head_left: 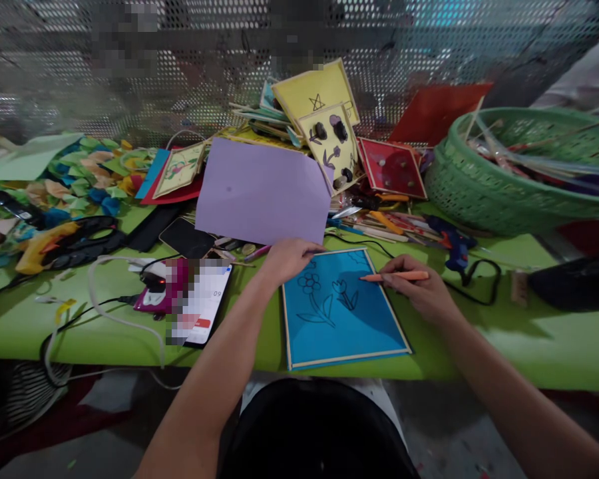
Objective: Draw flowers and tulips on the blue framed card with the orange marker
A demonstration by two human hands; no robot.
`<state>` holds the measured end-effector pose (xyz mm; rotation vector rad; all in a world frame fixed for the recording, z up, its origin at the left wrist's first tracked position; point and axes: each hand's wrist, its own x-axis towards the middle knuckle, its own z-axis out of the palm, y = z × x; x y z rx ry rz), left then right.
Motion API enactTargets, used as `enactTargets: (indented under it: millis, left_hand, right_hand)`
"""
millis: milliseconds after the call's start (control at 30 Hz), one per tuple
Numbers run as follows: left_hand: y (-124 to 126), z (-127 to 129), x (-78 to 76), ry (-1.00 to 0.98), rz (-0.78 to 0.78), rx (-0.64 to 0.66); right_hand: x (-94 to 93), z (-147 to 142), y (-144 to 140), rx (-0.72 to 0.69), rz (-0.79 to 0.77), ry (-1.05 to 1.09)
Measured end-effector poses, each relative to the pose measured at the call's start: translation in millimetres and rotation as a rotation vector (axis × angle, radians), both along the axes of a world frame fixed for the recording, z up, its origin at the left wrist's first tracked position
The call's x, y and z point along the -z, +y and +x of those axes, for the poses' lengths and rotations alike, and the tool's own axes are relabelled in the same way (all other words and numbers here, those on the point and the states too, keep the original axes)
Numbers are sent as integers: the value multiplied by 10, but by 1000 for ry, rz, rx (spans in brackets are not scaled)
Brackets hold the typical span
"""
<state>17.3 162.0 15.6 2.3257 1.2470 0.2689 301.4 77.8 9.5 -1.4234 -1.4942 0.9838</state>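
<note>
Your right hand (424, 293) grips an orange pen (394, 276), tip over the blue card (339, 326); your left hand (287, 258), fingers curled, pins its top edge.

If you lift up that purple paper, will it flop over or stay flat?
The purple paper sheet would probably flop: it looks thin and unframed, unlike the blue flower card with its edging. It likely weighs very little, since it rests propped on clutter. The left hand touches its lower edge; a light push might slide it.
</note>
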Motion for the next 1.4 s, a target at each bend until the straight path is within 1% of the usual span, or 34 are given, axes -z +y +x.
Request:
enactTargets:
  millis: [300, 533, 733, 967, 1067, 1200, 1400]
  left_hand:
    - [-3, 1, -25, 8, -9, -6]
    - [-9, 1, -26, 4, -6, -5]
    - [-7, 3, -30, 15, -2, -16]
    - [-10, 3, -24, 6, -11, -15]
    - [-6, 4, -16, -1, -7, -12]
    - [-2, 5, -12, 10, -9, -12]
    - [-3, 7, -22, 3, -12, -10]
  right_hand:
    - [50, 25, -11, -15, 15, -15]
    - [23, 9, -9, -19, 20, -12]
    - [38, 19, -21, -23, 8, -26]
    - [25, 14, -18, -15, -34, 62]
    - [53, 32, -11, 1, -20, 27]
    - [72, 43, -10, -14, -12, -13]
    - [51, 23, -12, -9, -19, 23]
